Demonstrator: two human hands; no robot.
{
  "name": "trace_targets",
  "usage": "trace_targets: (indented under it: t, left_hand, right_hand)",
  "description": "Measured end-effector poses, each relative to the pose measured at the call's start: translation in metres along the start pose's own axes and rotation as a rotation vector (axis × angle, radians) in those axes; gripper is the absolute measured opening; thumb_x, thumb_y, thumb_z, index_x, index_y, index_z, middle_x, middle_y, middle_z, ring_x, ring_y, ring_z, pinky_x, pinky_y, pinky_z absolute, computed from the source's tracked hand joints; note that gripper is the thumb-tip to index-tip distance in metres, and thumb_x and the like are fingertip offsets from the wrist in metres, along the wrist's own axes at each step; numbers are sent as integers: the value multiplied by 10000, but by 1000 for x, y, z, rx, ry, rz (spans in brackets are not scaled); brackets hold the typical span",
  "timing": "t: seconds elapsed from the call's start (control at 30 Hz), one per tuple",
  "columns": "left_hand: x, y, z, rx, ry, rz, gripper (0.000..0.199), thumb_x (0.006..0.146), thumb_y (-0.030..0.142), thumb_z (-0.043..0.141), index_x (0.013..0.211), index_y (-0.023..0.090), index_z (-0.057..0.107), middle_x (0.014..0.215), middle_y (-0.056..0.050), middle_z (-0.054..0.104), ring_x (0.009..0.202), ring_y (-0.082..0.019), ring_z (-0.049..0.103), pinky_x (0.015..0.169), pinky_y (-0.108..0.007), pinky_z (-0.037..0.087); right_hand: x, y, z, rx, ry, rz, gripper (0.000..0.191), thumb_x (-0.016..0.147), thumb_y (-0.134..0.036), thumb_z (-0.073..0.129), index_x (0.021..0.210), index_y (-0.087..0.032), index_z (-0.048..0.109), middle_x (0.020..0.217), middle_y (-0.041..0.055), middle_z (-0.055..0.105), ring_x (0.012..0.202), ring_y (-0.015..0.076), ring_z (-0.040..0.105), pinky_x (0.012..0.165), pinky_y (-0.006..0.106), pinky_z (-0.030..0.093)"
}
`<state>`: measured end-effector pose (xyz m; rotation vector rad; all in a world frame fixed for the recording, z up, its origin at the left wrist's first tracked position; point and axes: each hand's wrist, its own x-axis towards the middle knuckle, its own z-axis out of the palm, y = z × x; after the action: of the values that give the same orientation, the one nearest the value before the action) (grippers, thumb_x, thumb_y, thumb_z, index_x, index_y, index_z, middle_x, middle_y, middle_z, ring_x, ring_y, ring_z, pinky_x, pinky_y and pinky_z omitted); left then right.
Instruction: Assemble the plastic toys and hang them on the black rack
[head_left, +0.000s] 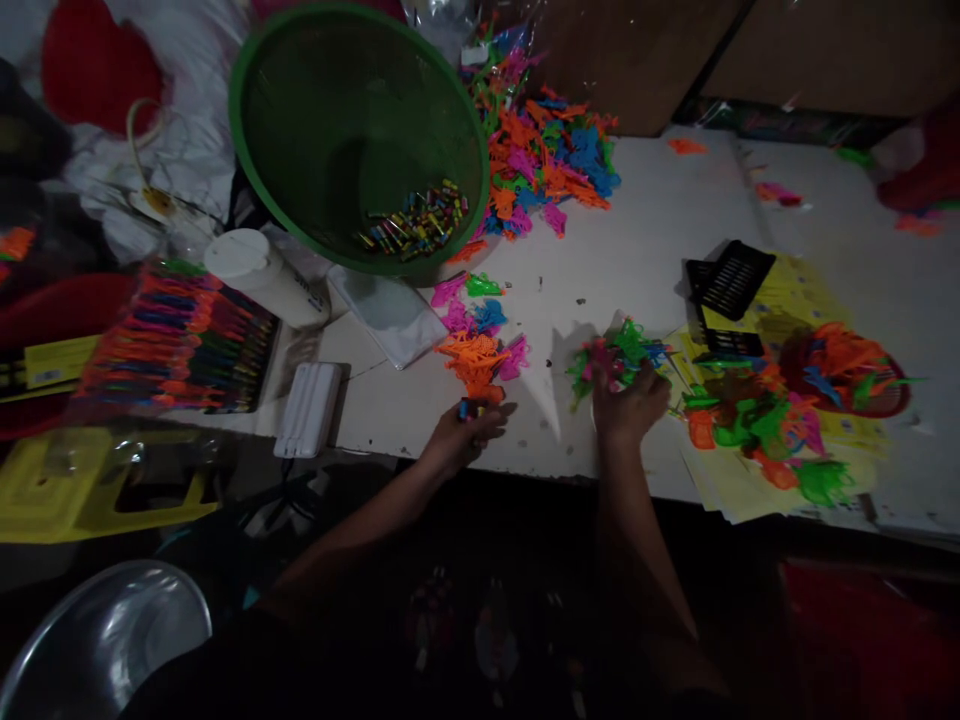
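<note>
My left hand (466,432) is at the table's front edge, fingers curled around a few small coloured cylinders (463,409), one of them blue. Just beyond it lies a loose heap of orange, pink and blue plastic pieces (474,358). My right hand (631,402) reaches over another cluster of thin plastic pieces (630,342), mostly green with some pink and blue. Its thumb and fingers close around part of that cluster, and the fingertips are partly hidden. The exact shape of the pieces is too blurred to tell.
A green basket (300,215) holds many small cylinders. Behind lies a large pile of plastic pieces (551,160). Rightward are black slotted trays (739,280), yellow sheets (806,290) and a red basket (892,405). A white bottle (274,285) and power bank (307,410) stand left.
</note>
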<state>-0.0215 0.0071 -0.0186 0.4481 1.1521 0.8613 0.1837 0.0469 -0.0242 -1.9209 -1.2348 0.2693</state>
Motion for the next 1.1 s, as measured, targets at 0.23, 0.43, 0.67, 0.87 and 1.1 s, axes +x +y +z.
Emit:
trace_targets:
  t: [0.23,0.43,0.67,0.87,1.1]
  left_hand:
    - [10,10,-1,-220,-118,37,273,535,127,710,777,119,582,772,-57,633,698,-142,596,648,-283,482]
    - [3,18,-23,-303,-175,-12,158,628,162,679,735,150,563,624,-24,581,799,-185,614,855,-416,468]
    - [-13,11,10,-171,-90,-23,353,578,249,750,885,179,591,799,-36,629,710,-164,618,570,-276,520]
    - [-15,14,26,25,-140,107,434,530,307,768,890,157,578,694,0,627,601,-151,614,492,-259,501]
    - [-21,11,16,204,-32,246,374,527,325,764,793,154,566,600,28,601,521,-114,572,453,-208,436]
  right_hand:
    - [-1,-40,65,-324,-275,-101,362,718,-463,543,807,-124,633,933,149,571,952,276,475,847,441,350]
    - [2,-37,60,277,-330,120,237,663,-380,578,578,-191,462,599,-8,472,633,147,465,645,305,390]
    - [-35,-39,15,874,-364,330,288,625,-393,654,656,-206,437,600,-63,467,554,86,448,560,225,389]
    - [-60,-42,8,824,-547,276,245,647,-372,661,774,-197,546,687,-29,580,613,104,524,578,229,425]
    - [-62,-55,1,801,-452,268,207,681,-379,632,710,-176,598,634,-21,585,574,101,510,573,235,431]
